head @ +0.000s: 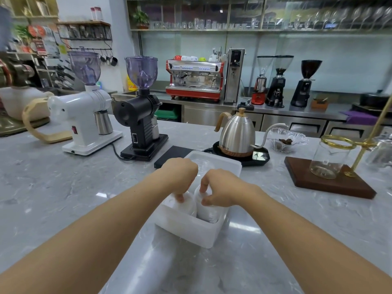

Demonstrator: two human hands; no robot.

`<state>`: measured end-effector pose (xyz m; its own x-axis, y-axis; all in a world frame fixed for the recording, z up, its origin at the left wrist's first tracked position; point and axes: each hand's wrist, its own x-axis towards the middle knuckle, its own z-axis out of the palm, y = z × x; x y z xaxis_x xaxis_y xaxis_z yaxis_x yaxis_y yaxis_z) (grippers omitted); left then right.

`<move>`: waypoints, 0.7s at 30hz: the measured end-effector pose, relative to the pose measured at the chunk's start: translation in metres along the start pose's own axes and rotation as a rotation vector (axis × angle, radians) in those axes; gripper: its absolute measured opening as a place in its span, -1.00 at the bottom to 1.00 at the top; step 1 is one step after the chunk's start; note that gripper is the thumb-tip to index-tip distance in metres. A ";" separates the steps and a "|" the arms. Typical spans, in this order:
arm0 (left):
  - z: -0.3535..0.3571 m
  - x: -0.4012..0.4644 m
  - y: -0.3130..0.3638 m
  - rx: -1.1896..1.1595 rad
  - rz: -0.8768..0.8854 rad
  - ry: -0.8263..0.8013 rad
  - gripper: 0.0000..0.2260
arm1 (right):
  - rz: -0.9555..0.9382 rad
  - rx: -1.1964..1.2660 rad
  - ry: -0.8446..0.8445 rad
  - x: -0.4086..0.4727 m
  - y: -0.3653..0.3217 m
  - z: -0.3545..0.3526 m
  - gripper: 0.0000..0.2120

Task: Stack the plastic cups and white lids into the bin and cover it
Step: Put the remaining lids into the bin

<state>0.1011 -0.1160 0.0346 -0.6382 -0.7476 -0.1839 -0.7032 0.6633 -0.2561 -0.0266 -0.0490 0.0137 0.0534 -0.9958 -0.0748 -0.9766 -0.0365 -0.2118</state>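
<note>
The bin (192, 229) sat on the grey marbled counter (63, 187), right in front of the person, a white translucent rectangular tub with frosted walls and rounded corners, long side running away from the camera. Inside, at the near end, two white stacks of lids lay side by side and touching: the left stack (182, 205) and the right stack (207, 211), both pale and soft-edged, individual lids too blurred to count. Toward the far end, clear plastic cups (202, 164) showed faintly through the glare, hard to make out.

Both hands were down in the tub! The left hand (180, 172) reached in with fingers curled downward, fingertips (180, 197) touching the top of the left stack; whether it pinched or merely pressed could not be told. The right hand (220, 187) had thumb and fingers curved around the upper end of the right stack, gripping it.

Just beyond the bin lay a flat black scale (169, 153), and beside that a steel gooseneck kettle (237, 133) on its black base. Further left stood a black grinder (141, 109) and a white grinder (87, 107). To the right, a glass beaker (327, 160) rested on a dark wooden stand (326, 183).
</note>
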 end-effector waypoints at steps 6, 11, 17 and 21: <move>-0.002 -0.001 0.006 0.029 -0.020 0.003 -0.55 | -0.001 0.006 0.008 -0.001 0.003 0.002 -0.66; -0.002 -0.006 0.006 0.028 -0.066 0.020 -0.56 | 0.001 0.021 0.019 -0.002 0.002 0.002 -0.67; -0.003 -0.009 0.012 0.040 -0.096 0.033 -0.54 | 0.015 0.042 0.028 -0.003 0.005 0.006 -0.68; -0.002 -0.009 0.013 0.031 -0.109 0.038 -0.55 | 0.017 0.046 0.034 -0.003 0.006 0.006 -0.68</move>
<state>0.0973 -0.1007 0.0352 -0.5703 -0.8130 -0.1176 -0.7593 0.5763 -0.3021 -0.0308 -0.0458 0.0065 0.0288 -0.9985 -0.0461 -0.9666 -0.0161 -0.2556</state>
